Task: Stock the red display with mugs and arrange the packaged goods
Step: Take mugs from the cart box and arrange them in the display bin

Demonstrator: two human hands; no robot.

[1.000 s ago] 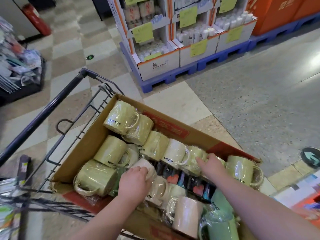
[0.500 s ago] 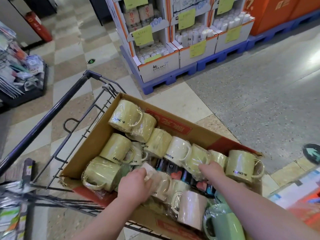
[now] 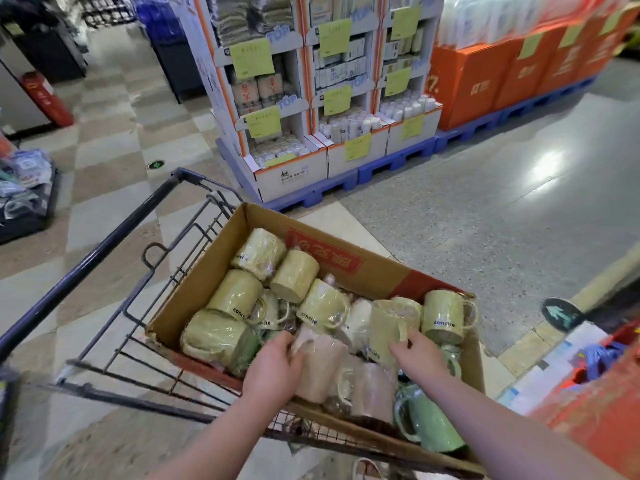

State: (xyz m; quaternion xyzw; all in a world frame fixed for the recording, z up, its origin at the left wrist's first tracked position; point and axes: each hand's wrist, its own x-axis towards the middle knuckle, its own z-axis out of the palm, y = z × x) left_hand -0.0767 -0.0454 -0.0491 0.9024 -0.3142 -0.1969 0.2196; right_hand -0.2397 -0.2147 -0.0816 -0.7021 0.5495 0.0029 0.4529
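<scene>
A grey speckled floor [image 3: 502,220] fills the right of the frame and checkered tiles [image 3: 114,140] the left; white cardboard display stands [image 3: 277,157] with yellow-green price slips sit on blue plastic pallets [image 3: 391,164] at upper centre, with orange cartons [image 3: 485,74] to their right; the red display [image 3: 602,403] shows blurred at the lower right edge. A wire shopping cart [image 3: 86,261] with a dark handle bar carries an open corrugated cardboard box [image 3: 214,268] at lower centre. The box is packed with glossy film-wrapped mugs, mostly on their sides; 1 yellow mug [image 3: 445,317] near the right wall stands upright, its "concise" print facing the camera and its handle to the right; a green mug [image 3: 429,424] lies at the lower right corner. The left hand [image 3: 273,368] grips a pink mug [image 3: 320,362], which lies with its long axis running up the frame, fingers curled round its left side. The right hand [image 3: 417,355] has bent fingers closed on a tilted pale-yellow mug [image 3: 381,323] beside its handle.
</scene>
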